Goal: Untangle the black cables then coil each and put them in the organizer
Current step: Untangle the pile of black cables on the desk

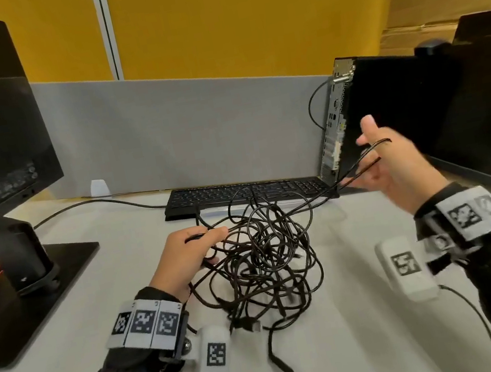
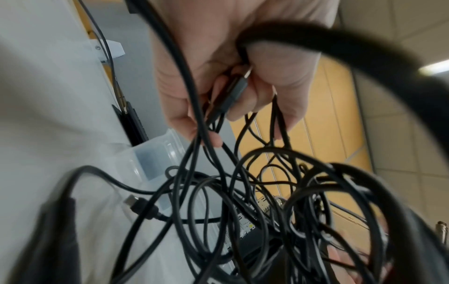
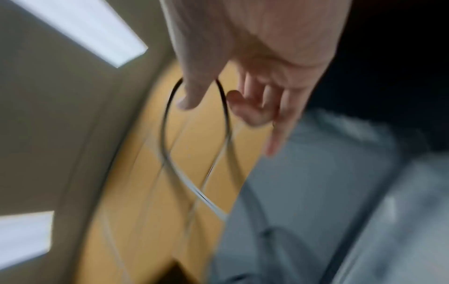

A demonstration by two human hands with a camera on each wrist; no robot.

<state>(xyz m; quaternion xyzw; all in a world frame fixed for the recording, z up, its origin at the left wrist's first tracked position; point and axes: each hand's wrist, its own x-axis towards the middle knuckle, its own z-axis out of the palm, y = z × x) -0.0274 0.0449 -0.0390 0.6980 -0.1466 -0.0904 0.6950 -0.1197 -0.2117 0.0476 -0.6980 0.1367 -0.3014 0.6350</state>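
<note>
Curled tight, the person's left hand (image 1: 184,255) gripped a black plug end and several strands at the near-left edge of the tangled heap of thin black cables (image 1: 263,258), which sat on the white desk (image 1: 348,348). Up and to the right of that grip, the right hand (image 1: 391,166) was raised, thumb up, fingers loosely bent, one black loop (image 3: 194,134) hooked over it and running taut back to the heap. Beyond the left-hand grip lay a clear plastic organizer (image 2: 155,153) and a black keyboard (image 1: 238,192).
</note>
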